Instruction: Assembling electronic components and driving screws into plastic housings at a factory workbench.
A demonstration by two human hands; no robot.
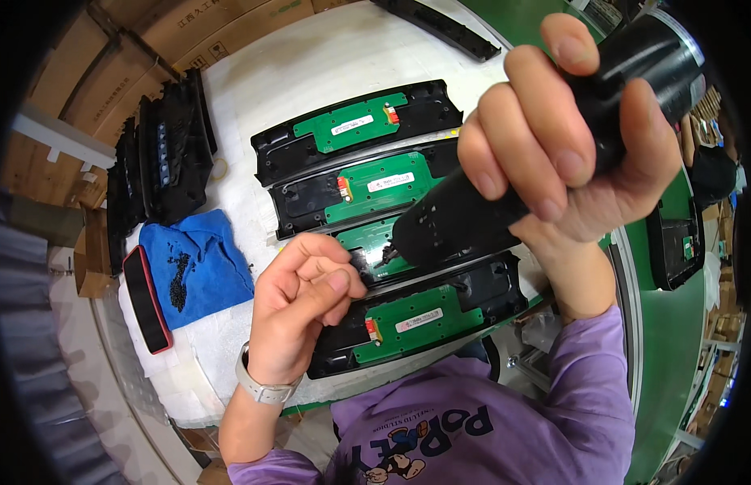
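Wrapped around a black handheld electric screwdriver (460,214), my right hand (545,129) holds it tilted, its tip pointing down and left. That tip is over the third black plastic panel in a row, close to its green circuit board (367,237). Beside the tip, my left hand (307,287) is closed with thumb and fingers pinched together; whatever they may hold is hidden. The nearest panel (504,283), with its own green board (424,323), lies just below, partly behind my left hand. Whether the tip touches a screw cannot be made out.
Two more panels with green boards (351,121) lie farther back. At left, a blue cloth (218,263) bears a pile of small black screws (179,283), beside a red-edged phone (147,299). Black parts (169,153) stand stacked behind it; cardboard boxes (206,36) line the back.
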